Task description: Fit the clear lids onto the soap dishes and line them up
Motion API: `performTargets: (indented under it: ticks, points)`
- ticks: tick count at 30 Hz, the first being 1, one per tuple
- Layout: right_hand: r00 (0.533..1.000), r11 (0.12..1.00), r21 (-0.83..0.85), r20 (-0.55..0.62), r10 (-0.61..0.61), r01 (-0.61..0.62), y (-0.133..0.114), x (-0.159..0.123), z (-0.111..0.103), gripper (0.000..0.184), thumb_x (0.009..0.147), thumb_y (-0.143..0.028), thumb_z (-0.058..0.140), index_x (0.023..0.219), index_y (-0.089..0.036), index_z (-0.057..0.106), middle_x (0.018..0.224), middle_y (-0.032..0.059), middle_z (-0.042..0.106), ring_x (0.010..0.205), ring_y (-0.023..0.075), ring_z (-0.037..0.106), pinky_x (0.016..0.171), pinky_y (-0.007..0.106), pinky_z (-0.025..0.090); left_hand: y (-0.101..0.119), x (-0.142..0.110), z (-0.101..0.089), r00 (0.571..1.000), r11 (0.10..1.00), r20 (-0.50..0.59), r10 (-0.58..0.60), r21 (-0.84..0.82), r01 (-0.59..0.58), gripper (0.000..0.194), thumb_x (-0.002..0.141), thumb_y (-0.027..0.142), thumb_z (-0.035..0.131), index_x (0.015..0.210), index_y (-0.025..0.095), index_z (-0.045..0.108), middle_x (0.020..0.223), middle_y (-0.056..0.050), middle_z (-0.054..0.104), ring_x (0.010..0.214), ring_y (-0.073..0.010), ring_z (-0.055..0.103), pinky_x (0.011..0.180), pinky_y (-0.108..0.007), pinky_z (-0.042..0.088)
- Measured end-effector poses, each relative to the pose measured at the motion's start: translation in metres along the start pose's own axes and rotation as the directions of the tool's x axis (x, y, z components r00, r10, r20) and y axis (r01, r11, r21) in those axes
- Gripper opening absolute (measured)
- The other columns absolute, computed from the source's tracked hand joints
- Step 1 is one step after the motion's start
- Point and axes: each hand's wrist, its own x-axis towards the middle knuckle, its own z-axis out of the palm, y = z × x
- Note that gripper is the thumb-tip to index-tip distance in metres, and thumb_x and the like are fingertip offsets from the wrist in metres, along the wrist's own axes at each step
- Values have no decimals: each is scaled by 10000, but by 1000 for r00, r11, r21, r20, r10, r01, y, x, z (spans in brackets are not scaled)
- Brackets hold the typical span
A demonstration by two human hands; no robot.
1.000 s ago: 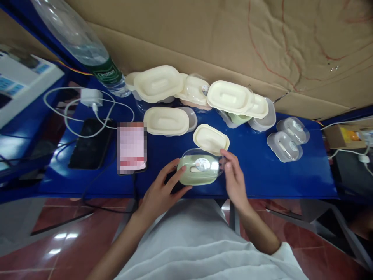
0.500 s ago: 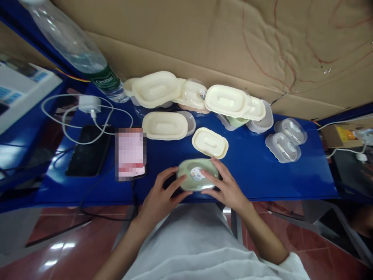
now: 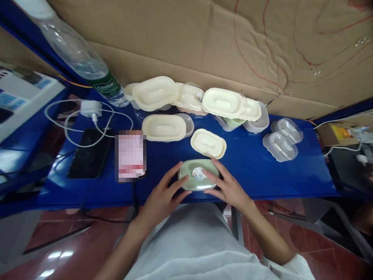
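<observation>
A pale green oval box [image 3: 190, 182] with a clear lid and a round white label lies near the table's front edge. My left hand [image 3: 164, 190] grips its left end, with fingers on the top and the thumb along the near side. At the other end my right hand [image 3: 229, 184] holds it, one finger resting on the label and the thumb low at the near edge. Just beyond the box lies a cream oval lid [image 3: 208, 143], apart from both hands. A larger cream lid [image 3: 163, 127] sits on a container to its left.
Cream lids and containers [image 3: 224, 102] are stacked along the cardboard back wall. Two clear-lidded boxes [image 3: 281, 146] stand at the right. On the left are a water bottle [image 3: 107, 87], a white charger [image 3: 91, 108] with looped cable, a black phone [image 3: 89, 155] and a lit, blurred-out phone [image 3: 131, 155].
The view has shifted slightly. Both hands keep their hold on the green box, with the left fingers moved only a little.
</observation>
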Motion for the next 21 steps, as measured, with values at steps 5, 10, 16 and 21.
performTargets:
  ticks: [5, 10, 16, 21]
  points:
    - [997, 996, -41, -21, 80, -81, -8, -13, 1, 960, 1006, -330, 795, 1777, -415, 228, 1860, 121, 202, 1642, 373, 414, 1255, 543, 534, 9, 8, 4, 997, 994, 60, -40, -98, 46, 454, 1032, 205, 724, 1453, 294, 577, 1713, -149, 467, 1534, -307, 573, 1184, -467, 603]
    - [986, 988, -7, -65, 153, -154, -10, -11, 5, 940, 1011, -339, 789, 1770, -437, 243, 1854, 109, 227, 1653, 373, 396, 1264, 565, 521, 14, 20, 10, 993, 984, 72, -90, -145, 100, 451, 1053, 188, 666, 1472, 268, 519, 1752, -190, 396, 1594, -330, 499, 1224, -532, 556]
    - [939, 972, 8, -256, 231, -237, -5, -21, 2, 897, 979, -407, 825, 1742, -408, 353, 1795, 130, 370, 1593, 382, 494, 1236, 569, 548, 13, 19, 6, 986, 985, 123, -114, -116, 129, 712, 1065, 258, 684, 1683, 298, 333, 1824, -212, 210, 1594, -359, 491, 1211, -539, 564]
    - [767, 862, -153, -550, 332, -483, 25, -59, -44, 836, 948, -479, 848, 1685, -341, 480, 1703, 168, 512, 1543, 405, 552, 1213, 628, 541, 14, 17, 9, 985, 986, 96, -144, -68, 151, 603, 1093, 254, 638, 1650, 320, 416, 1769, -164, 338, 1507, -298, 594, 1182, -464, 597]
